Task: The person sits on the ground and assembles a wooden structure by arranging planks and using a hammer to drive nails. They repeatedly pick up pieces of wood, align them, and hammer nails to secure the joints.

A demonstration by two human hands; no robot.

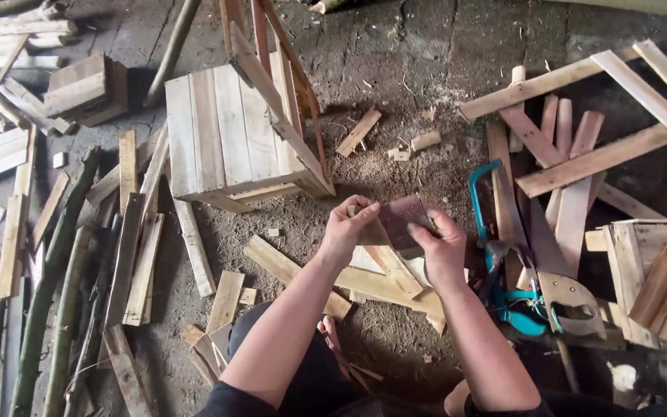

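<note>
Head view, left hand: the left hand (pixel 347 225) pinched the left edge of a small reddish-brown sheet of sandpaper (pixel 404 219).
Head view, right hand: the right hand (pixel 441 247) gripped its right side, fingers closed.
Sheet position: above pale wooden planks (pixel 380 282), near a teal-framed hacksaw (pixel 496 255).

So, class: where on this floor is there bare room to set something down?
Bare dirt lies between the crate and the frame, apart from a few offcuts. A smaller patch lies between the crate and the left hand. Crowded: sticks at left, saws by the right hand.
</note>
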